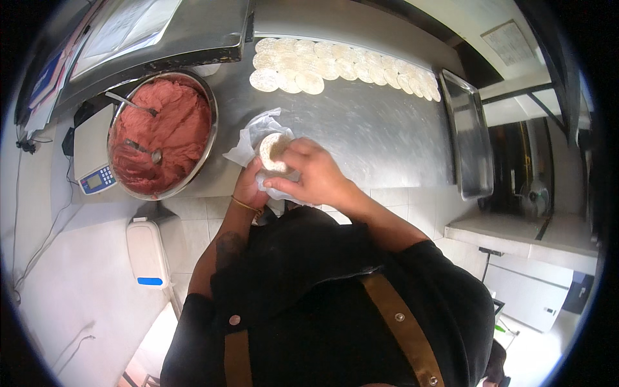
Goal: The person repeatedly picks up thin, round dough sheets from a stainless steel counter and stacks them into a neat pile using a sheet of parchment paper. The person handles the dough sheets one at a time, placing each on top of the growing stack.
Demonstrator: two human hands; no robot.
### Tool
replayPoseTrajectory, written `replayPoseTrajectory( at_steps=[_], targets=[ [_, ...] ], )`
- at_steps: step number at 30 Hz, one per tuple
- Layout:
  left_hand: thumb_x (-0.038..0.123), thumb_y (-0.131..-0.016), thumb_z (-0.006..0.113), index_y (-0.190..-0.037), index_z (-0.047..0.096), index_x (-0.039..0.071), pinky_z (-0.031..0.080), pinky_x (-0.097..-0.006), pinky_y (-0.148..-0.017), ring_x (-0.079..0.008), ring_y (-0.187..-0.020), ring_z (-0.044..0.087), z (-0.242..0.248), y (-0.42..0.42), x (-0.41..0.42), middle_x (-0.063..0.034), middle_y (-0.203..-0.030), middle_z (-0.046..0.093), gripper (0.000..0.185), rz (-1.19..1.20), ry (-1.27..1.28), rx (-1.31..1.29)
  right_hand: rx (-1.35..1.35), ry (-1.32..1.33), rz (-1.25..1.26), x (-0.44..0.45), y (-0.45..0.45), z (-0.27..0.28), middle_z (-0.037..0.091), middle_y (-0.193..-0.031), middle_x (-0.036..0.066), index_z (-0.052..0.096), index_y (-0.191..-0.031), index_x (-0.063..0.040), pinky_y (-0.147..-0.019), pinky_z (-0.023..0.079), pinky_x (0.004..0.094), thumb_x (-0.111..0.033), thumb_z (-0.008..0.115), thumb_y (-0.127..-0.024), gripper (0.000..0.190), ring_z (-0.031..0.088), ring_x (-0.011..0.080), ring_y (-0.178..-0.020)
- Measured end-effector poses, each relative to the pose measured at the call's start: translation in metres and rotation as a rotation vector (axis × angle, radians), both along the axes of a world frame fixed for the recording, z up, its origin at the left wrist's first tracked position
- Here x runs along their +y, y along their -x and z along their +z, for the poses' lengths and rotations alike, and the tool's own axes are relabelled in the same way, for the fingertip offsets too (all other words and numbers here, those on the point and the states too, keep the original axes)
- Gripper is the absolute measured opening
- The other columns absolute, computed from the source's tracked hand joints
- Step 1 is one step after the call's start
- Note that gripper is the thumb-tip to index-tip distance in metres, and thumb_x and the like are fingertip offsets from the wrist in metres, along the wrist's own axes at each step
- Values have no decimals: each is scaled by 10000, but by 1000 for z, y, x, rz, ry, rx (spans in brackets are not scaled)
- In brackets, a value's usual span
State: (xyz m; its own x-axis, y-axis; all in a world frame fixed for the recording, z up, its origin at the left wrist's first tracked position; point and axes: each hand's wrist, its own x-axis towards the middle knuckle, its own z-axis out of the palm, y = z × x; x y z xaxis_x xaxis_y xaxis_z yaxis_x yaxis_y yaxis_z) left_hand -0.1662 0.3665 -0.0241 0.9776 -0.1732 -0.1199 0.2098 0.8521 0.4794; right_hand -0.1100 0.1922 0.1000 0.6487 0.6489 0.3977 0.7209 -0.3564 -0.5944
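Note:
My left hand [250, 185] holds a stack of pale round dough discs [271, 147] in crumpled thin plastic wrap [263, 125], above the near side of a steel worktable [377, 140]. Over the stack's right side lies my right hand [316, 169]. Its fingertips touch the top disc, and its thumb is spread lower down by the wrap. Whether these fingers pinch a disc cannot be made out. Farther back on the table, overlapping rows of flat dough discs [329, 67] stretch to the right, with the nearest row shorter than those behind.
At left stands a large steel bowl [213, 130] of reddish-pink paste [169, 126] with utensils in it, beside a digital scale [94, 159]. A steel tray [466, 135] stands at the table's right end. A lidded bin [147, 251] is below the bowl.

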Motion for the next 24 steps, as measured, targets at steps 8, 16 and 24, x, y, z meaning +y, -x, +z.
replayPoseTrajectory(
  at_steps=[8, 16, 24],
  targets=[
    [253, -1006, 689, -1561, 411, 48, 440, -470, -1171, -282, -1370, 549, 7, -25, -20, -128, -1490, 557, 654, -109, 175, -81, 156, 38, -47, -18, -1, 18, 692, -1006, 181, 712, -1032, -57, -819, 543, 478, -220, 798, -883, 237, 673, 412, -942],
    [232, -1018, 672, -1559, 419, 68, 446, -463, -1166, -277, -1358, 561, 6, -45, -36, -120, -1482, 568, 619, -75, 122, -73, 251, 15, 54, -44, -27, 22, 685, -1028, 177, 709, -1050, -49, -829, 546, 470, -195, 787, -895, 227, 670, 422, -957],
    [525, -1108, 431, -1596, 348, 64, 384, -518, -1217, -331, -1431, 485, 10, -72, -78, -151, -1574, 479, 676, 27, 107, -63, 8, -17, -92, -83, -67, 11, 687, -1085, 200, 709, -1168, -29, -959, 515, 471, -326, 792, -914, 399, 660, 415, -1057]
  ],
)
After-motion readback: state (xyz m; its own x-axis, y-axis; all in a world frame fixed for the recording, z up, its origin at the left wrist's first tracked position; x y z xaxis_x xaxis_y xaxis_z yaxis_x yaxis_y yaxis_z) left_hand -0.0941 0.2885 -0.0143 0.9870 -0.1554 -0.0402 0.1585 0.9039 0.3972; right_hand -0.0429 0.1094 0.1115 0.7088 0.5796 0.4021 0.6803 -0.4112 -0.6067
